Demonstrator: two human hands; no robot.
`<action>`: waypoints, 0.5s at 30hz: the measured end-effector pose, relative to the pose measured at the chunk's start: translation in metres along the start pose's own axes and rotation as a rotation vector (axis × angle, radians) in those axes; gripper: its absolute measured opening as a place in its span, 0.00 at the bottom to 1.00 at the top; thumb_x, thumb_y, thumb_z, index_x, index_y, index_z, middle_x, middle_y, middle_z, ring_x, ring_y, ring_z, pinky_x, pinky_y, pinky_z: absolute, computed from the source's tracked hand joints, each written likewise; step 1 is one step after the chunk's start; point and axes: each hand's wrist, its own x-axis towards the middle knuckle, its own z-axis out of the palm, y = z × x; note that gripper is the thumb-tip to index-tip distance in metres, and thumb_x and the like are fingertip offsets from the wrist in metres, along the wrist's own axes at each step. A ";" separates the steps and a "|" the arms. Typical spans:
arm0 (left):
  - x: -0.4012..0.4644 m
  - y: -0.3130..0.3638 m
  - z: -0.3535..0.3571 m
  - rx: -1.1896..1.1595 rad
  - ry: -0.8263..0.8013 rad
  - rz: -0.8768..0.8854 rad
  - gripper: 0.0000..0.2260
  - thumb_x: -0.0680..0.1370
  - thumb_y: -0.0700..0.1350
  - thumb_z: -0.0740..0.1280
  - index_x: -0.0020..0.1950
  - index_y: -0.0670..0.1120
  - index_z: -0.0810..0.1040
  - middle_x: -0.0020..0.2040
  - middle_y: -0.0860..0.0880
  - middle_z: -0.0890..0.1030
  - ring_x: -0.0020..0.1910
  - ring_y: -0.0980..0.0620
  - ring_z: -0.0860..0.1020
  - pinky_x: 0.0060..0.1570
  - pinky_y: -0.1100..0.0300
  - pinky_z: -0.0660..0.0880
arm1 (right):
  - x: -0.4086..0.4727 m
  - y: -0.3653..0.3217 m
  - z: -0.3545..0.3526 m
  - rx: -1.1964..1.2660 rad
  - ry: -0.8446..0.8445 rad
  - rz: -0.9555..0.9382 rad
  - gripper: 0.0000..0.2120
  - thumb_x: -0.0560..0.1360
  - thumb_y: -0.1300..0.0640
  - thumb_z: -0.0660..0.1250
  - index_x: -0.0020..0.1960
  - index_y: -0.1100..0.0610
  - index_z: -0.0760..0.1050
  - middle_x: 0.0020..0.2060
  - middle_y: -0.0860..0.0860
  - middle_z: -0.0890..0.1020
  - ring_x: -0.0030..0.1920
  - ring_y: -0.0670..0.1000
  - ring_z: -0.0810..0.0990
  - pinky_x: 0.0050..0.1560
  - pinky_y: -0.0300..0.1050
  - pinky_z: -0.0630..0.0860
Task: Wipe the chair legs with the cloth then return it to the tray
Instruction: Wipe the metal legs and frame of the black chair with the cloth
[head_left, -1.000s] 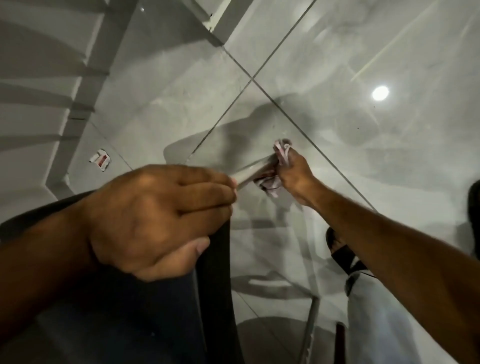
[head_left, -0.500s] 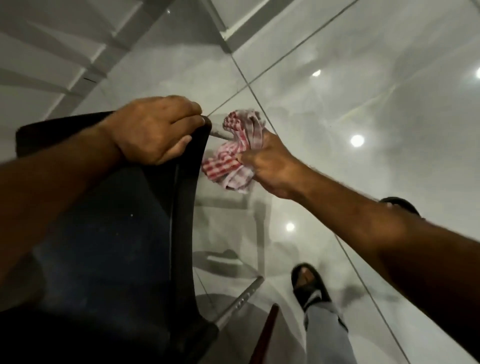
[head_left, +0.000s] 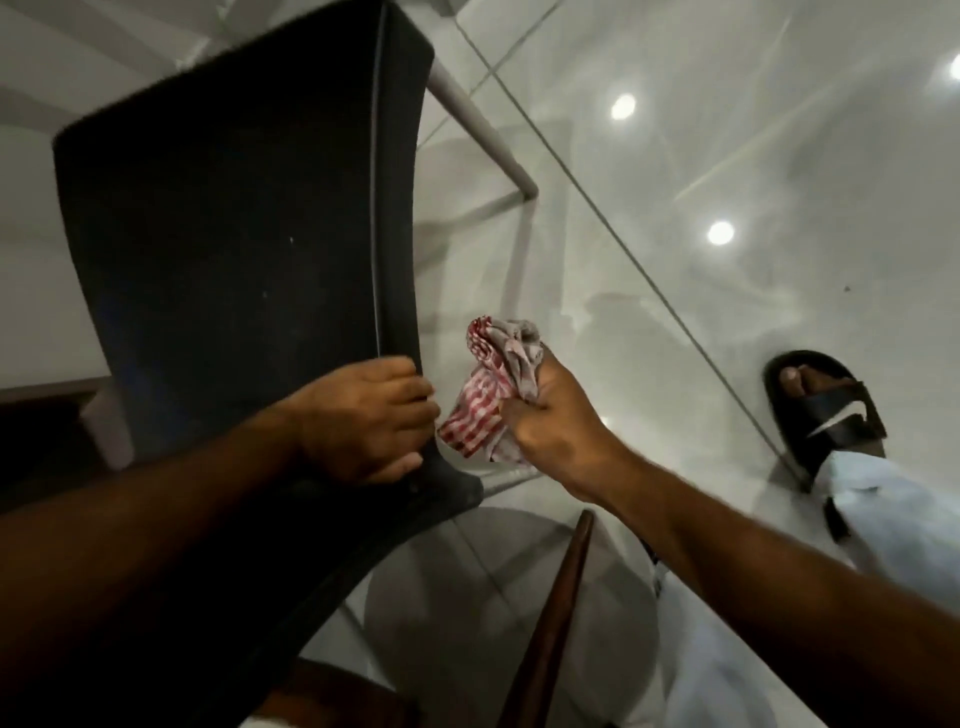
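Note:
A black chair seat (head_left: 234, 234) fills the left half of the head view, seen from above. My left hand (head_left: 363, 421) grips its right edge. One metal chair leg (head_left: 478, 122) runs from the seat's far corner down to the floor. My right hand (head_left: 550, 421) is shut on a bunched red-and-white checked cloth (head_left: 488, 389), held just right of the seat edge, close to my left hand and apart from the far leg. No tray is in view.
Glossy grey floor tiles (head_left: 727, 156) reflect ceiling lights. My foot in a black sandal (head_left: 826, 410) stands at the right, with a pale trouser leg (head_left: 893, 519) below it. A brown wooden rod (head_left: 561, 597) slants up at the bottom centre.
The view has swung so the seat now stretches away from me. My right hand has come off the leg it was wiping, carrying the cloth. My left hand still holds the seat edge.

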 end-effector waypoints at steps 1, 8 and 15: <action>0.001 -0.001 0.002 -0.006 0.028 0.011 0.23 0.82 0.52 0.51 0.47 0.44 0.84 0.46 0.44 0.87 0.48 0.43 0.84 0.55 0.49 0.69 | -0.006 0.013 0.006 -0.045 0.015 -0.026 0.28 0.78 0.70 0.62 0.75 0.54 0.65 0.68 0.53 0.77 0.67 0.51 0.76 0.67 0.43 0.74; 0.003 -0.002 0.010 -0.024 0.130 0.013 0.20 0.81 0.49 0.55 0.45 0.43 0.84 0.46 0.43 0.88 0.47 0.43 0.84 0.52 0.51 0.73 | -0.060 0.108 0.054 -0.330 0.324 -0.202 0.32 0.73 0.72 0.67 0.75 0.63 0.64 0.71 0.60 0.73 0.71 0.57 0.73 0.69 0.56 0.73; 0.005 0.002 0.016 -0.103 0.252 -0.044 0.17 0.79 0.50 0.60 0.45 0.45 0.86 0.48 0.44 0.88 0.47 0.43 0.86 0.53 0.51 0.76 | -0.020 0.159 0.088 -0.420 0.517 -0.281 0.17 0.78 0.57 0.63 0.63 0.64 0.77 0.60 0.60 0.81 0.64 0.57 0.77 0.64 0.63 0.75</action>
